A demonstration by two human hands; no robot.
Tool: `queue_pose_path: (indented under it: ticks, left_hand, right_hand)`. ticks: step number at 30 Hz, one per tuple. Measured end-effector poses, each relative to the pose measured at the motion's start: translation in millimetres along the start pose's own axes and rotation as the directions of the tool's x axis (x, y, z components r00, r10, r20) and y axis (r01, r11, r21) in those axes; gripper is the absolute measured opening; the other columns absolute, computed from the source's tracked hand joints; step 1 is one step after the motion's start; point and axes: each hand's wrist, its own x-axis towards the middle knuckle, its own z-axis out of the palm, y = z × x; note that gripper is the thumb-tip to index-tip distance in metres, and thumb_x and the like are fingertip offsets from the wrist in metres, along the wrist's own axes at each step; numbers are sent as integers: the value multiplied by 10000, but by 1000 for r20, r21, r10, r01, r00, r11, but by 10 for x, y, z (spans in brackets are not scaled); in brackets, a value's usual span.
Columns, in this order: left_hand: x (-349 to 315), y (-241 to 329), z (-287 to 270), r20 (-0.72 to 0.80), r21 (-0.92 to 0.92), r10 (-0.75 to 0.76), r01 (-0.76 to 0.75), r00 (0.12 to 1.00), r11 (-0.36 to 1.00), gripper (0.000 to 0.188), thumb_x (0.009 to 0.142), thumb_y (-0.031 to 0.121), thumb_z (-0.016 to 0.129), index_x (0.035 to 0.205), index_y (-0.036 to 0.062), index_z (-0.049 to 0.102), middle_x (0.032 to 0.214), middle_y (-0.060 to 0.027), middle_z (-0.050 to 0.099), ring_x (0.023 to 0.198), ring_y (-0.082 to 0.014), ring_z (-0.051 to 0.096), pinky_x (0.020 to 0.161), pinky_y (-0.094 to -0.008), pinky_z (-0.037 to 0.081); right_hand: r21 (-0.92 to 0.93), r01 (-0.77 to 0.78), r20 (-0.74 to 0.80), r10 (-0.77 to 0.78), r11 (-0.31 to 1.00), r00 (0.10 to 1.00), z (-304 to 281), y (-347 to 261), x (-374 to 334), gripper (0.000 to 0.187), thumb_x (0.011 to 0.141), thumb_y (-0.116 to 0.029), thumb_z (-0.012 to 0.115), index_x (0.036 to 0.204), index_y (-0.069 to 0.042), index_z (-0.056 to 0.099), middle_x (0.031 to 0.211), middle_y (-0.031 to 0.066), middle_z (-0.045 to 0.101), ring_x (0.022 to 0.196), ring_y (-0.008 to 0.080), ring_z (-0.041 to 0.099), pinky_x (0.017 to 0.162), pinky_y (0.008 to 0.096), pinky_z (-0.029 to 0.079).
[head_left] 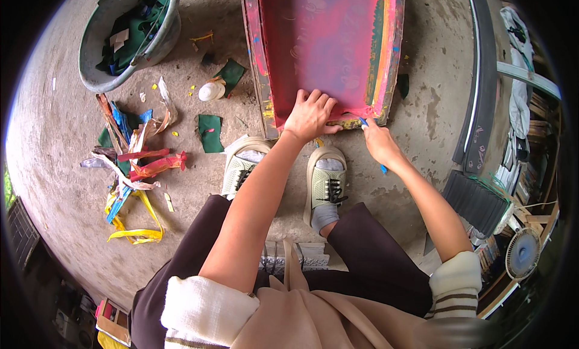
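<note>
A long screen-printing frame (pixel 263 101) lies on the floor in front of my shoes, its mesh (pixel 319 53) and rails smeared with pink, yellow and green. At its near end my left hand (pixel 310 117) is closed over the edge, fingers bent inside and thumb along the near rail. My right hand (pixel 382 142) grips a slim blue tool (pixel 363 122) at the near right corner. One end of the tool meets the rail; the other sticks out below my palm. Its blade or tip cannot be made out.
Torn strips of coloured tape (pixel 136 162) lie heaped at left, below a grey bucket (pixel 90 65) of dark green scraps. A white bottle-like item (pixel 211 91) and green scraps (pixel 210 133) lie between bucket and frame. At right are a long black strip (pixel 476 77) and a fan (pixel 522 253).
</note>
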Motion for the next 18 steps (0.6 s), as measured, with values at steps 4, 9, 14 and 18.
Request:
queue_pose_path:
  ticks: [4, 9, 14, 18]
  left_hand:
    - [33, 23, 3, 2, -20, 1, -1, 1000, 1000, 658, 703, 618, 611, 1096, 91, 579, 940, -23, 568, 958, -184, 494, 831, -419, 371]
    - [-2, 3, -11, 0, 9, 2, -2, 1000, 1000, 643, 704, 610, 614, 1079, 90, 577, 928, -25, 570, 952, -182, 497, 822, -415, 373]
    - [-7, 5, 6, -29, -2, 11, -12, 1000, 1000, 631, 703, 607, 616, 1067, 94, 574, 912, -22, 572, 935, -182, 506, 816, -410, 375]
    - [13, 15, 11, -25, -9, 7, -7, 1000, 1000, 630, 701, 605, 620, 1075, 100, 575, 914, -20, 574, 935, -181, 507, 821, -406, 374]
  right_hand:
    - [25, 88, -53, -87, 996, 995, 62, 178, 70, 329, 969, -211, 375, 1220, -2, 416, 794, 304, 596, 844, 486, 567, 692, 534, 429]
    - [-400, 88, 1, -96, 912, 995, -76, -65, -30, 319, 965, -215, 374, 1194, -8, 454, 796, 257, 629, 818, 433, 614, 698, 527, 484]
    - [-686, 157, 35, -184, 710, 982, -35, -81, -3, 285, 917, -123, 422, 1182, -41, 483, 727, 172, 654, 705, 324, 664, 603, 441, 538]
    - [-770, 123, 17, -171, 627, 985, 32, -63, 48, 319, 881, -81, 445, 1196, -49, 484, 718, 150, 661, 683, 271, 677, 576, 390, 551]
